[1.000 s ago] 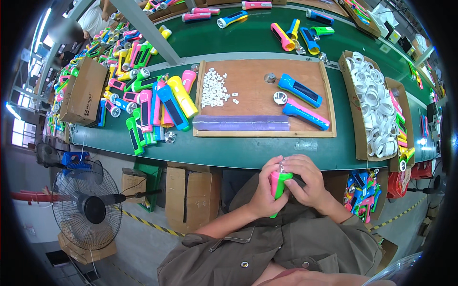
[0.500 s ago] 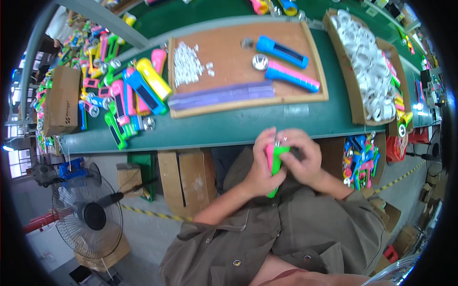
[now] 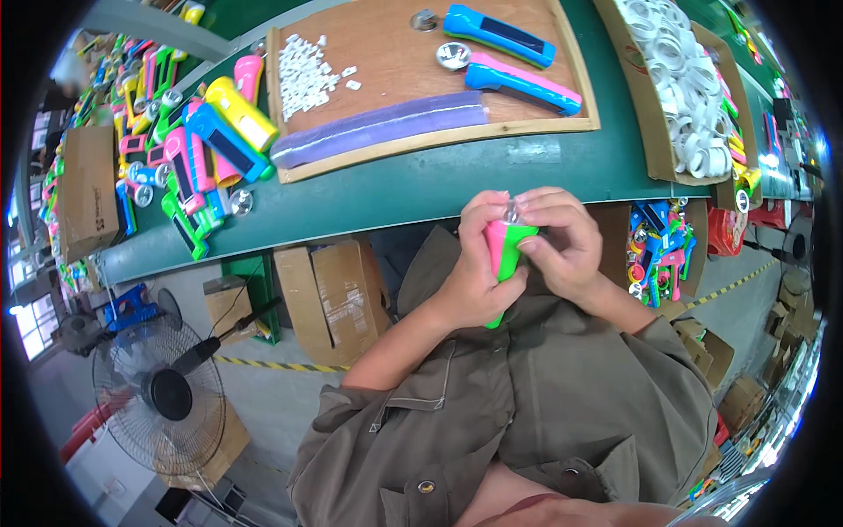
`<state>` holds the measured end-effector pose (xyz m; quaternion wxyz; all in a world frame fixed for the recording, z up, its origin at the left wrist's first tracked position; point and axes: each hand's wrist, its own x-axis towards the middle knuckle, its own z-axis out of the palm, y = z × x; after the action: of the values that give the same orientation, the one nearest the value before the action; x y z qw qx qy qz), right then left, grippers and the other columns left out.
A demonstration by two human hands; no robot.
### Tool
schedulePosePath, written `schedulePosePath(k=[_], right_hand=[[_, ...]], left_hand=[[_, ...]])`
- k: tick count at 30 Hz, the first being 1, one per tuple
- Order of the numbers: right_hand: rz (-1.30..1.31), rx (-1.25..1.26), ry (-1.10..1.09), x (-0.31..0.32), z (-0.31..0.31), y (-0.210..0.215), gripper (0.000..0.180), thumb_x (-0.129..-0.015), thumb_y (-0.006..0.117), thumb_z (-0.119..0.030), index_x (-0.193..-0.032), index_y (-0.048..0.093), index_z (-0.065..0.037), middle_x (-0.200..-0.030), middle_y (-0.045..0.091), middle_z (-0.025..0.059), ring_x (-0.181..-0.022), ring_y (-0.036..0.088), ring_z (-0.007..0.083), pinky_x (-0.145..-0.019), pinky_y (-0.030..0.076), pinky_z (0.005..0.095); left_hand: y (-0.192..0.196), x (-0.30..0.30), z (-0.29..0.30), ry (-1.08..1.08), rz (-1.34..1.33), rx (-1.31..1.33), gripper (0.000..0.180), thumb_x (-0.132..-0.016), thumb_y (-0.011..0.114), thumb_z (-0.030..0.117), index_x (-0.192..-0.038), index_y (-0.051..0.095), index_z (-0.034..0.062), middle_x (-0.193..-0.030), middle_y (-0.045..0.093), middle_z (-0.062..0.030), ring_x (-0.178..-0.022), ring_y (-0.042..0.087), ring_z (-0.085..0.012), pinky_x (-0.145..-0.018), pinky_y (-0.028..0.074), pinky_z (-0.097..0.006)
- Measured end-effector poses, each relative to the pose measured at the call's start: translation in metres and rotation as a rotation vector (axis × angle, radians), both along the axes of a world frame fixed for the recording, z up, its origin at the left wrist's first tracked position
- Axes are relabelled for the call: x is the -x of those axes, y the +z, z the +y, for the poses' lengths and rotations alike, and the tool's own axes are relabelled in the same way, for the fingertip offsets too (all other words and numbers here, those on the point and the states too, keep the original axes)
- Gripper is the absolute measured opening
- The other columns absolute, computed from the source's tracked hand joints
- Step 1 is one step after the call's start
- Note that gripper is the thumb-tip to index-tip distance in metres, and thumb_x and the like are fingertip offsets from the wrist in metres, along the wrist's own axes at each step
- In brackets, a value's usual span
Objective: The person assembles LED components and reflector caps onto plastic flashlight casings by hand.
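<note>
Standing nearly upright between both hands, the pink-and-green flashlight runs its long axis from its silvery head at the fingertips down toward the person's lap. The left hand wraps closed around the body. The right hand pinches shut on the head end. Just beyond the grip runs the green table edge.

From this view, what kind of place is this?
Probably a small factory assembly line for plastic flashlights. Both hands, left hand and right hand, hold a flashlight; more flashlights are piled on the green bench, beside a box of white rings.
</note>
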<state>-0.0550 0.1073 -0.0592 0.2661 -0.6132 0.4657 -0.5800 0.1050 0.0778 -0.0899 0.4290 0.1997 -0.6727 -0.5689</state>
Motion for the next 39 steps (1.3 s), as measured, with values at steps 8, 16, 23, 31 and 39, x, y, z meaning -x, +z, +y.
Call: schedulePosePath(k=[8, 16, 23, 31, 39], right_hand=[[0.069, 0.002, 0.027, 0.0, 0.004, -0.004, 0.029, -0.074, 0.081, -0.01, -0.097, 0.066, -0.001, -0.099, 0.067, 0.0125, -0.096, 0.065, 0.0297, -0.085, 0.052, 0.0391], [0.067, 0.052, 0.006, 0.002, 0.004, 0.001, 0.025, -0.073, 0.08, -0.008, -0.094, 0.068, -0.002, -0.098, 0.069, 0.0115, -0.094, 0.067, 0.028, -0.083, 0.052, 0.0388], [0.357, -0.011, -0.438, 0.117, -0.047, 0.061, 0.013, -0.088, 0.061, -0.004, -0.1, 0.067, -0.003, -0.096, 0.068, 0.0117, -0.092, 0.066, 0.0231, -0.084, 0.05, 0.0331], [1.193, -0.317, -0.439, 0.268, -0.099, 0.042, 0.027, -0.093, 0.049, -0.008, -0.116, 0.062, -0.005, -0.101, 0.061, 0.0164, -0.1, 0.057, 0.0371, -0.088, 0.046, 0.0435], [1.295, -0.439, -0.34, 0.253, -0.098, 0.063, 0.024, -0.087, 0.063, -0.012, -0.11, 0.064, -0.007, -0.099, 0.058, 0.0135, -0.1, 0.055, 0.034, -0.089, 0.045, 0.0438]], left_hand=[[-0.01, -0.006, 0.015, 0.003, -0.011, -0.203, 0.084, -0.065, 0.06, -0.019, -0.133, 0.025, 0.0156, -0.137, 0.027, -0.018, -0.099, 0.054, -0.0238, -0.067, 0.057, -0.032], [-0.008, -0.003, 0.013, 0.024, -0.019, -0.074, 0.08, -0.064, 0.064, -0.009, -0.131, 0.025, 0.0107, -0.134, 0.031, -0.0227, -0.123, 0.039, -0.0322, -0.105, 0.032, -0.045], [-0.006, 0.0, 0.015, -0.255, 0.076, -0.291, 0.083, -0.073, 0.067, -0.01, -0.139, 0.024, 0.0151, -0.145, 0.02, -0.0199, -0.109, 0.055, -0.0308, -0.081, 0.055, -0.041], [0.003, 0.005, 0.02, -0.165, 0.051, -0.102, 0.083, -0.076, 0.064, -0.013, -0.14, 0.022, 0.0178, -0.148, 0.019, -0.0209, -0.102, 0.056, -0.0259, -0.077, 0.054, -0.036], [-0.001, 0.0, 0.01, -0.012, 0.031, 0.003, 0.081, -0.076, 0.062, -0.016, -0.139, 0.024, 0.0177, -0.147, 0.022, -0.0197, -0.095, 0.057, -0.024, -0.074, 0.053, -0.036]])
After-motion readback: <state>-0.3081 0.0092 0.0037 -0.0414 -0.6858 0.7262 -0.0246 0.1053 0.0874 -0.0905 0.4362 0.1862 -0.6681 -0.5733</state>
